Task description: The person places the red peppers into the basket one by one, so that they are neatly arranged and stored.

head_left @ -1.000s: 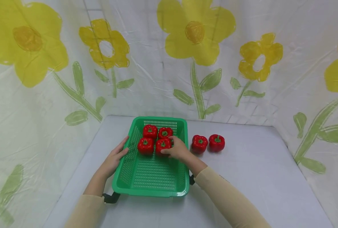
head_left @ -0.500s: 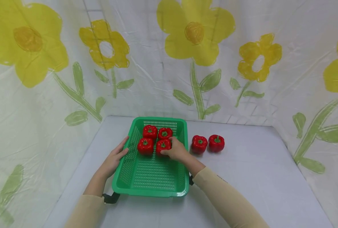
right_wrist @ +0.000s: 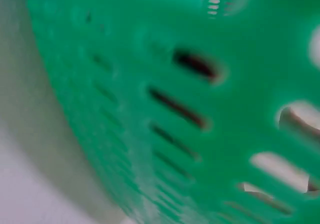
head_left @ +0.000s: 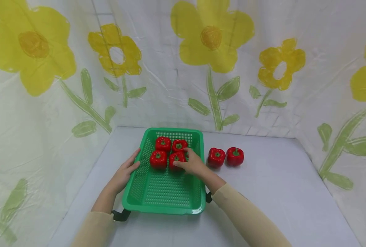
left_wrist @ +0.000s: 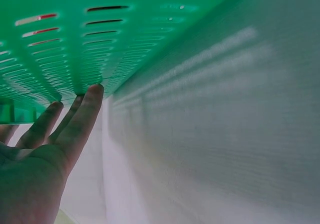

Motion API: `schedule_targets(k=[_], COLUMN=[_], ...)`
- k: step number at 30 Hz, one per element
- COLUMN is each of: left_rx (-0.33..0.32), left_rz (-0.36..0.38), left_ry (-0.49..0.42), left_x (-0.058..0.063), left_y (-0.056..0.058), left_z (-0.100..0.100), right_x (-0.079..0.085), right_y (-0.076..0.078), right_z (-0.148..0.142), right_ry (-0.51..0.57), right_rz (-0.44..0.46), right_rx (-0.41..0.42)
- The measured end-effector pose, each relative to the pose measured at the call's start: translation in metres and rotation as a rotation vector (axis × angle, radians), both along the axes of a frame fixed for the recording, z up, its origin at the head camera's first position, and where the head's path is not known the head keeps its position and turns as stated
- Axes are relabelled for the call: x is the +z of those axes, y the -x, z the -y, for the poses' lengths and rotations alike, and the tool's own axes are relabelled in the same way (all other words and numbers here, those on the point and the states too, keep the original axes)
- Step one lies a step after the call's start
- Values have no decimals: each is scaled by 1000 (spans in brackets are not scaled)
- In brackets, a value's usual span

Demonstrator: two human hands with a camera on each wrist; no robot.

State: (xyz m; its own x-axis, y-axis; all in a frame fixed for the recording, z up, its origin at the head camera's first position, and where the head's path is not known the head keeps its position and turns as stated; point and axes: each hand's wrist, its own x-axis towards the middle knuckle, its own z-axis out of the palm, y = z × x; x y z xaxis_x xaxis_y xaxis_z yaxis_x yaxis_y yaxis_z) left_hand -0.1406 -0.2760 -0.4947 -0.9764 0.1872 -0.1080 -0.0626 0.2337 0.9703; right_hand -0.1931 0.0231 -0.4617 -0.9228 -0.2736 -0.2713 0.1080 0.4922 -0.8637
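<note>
Two bare hands work at a green perforated basket (head_left: pixel 165 209) on a white table (head_left: pixel 272 192), with four red peppers lying inside in two rows of two. The right arm, in a beige sleeve (head_left: pixel 250 214), reaches over the basket's right rim, and the right hand (head_left: pixel 192 164) grips the near-right pepper (head_left: pixel 176 158), thumb on its near side and fingers around its right. The left hand (head_left: pixel 123 173) rests against the outside of the left wall, fingers (left_wrist: pixel 82 121) long and spread, their tips touching the slotted plastic as seen from the left wrist. The near-left pepper (head_left: pixel 158 160), far-left pepper (head_left: pixel 163 143) and far-right pepper (head_left: pixel 179 145) sit close by, green stems up. Two more peppers (head_left: pixel 216 157) stand side by side on the table just right of the basket, making six in all. A white curtain (head_left: pixel 161 103) printed with yellow flowers (head_left: pixel 212 38) hangs behind; the right wrist's close view of the basket is blurred
</note>
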Motion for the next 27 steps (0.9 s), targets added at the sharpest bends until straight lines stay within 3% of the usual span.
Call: schedule_targets(k=[12,19,27], left_rx=[-9,-20,-9], left_rz=[-4,2,12], left_ry=[-3,-10,4], left_x=[-1,-1,-1], left_y=[0,3,2], left_z=[0,0,1], right_x=[9,12,26], right_y=[-6,-6,-10], right_z=[-17,-26,-38], right_ry=[57,163,192], right_rz=[13,61,57], right_rx=[49,67,95])
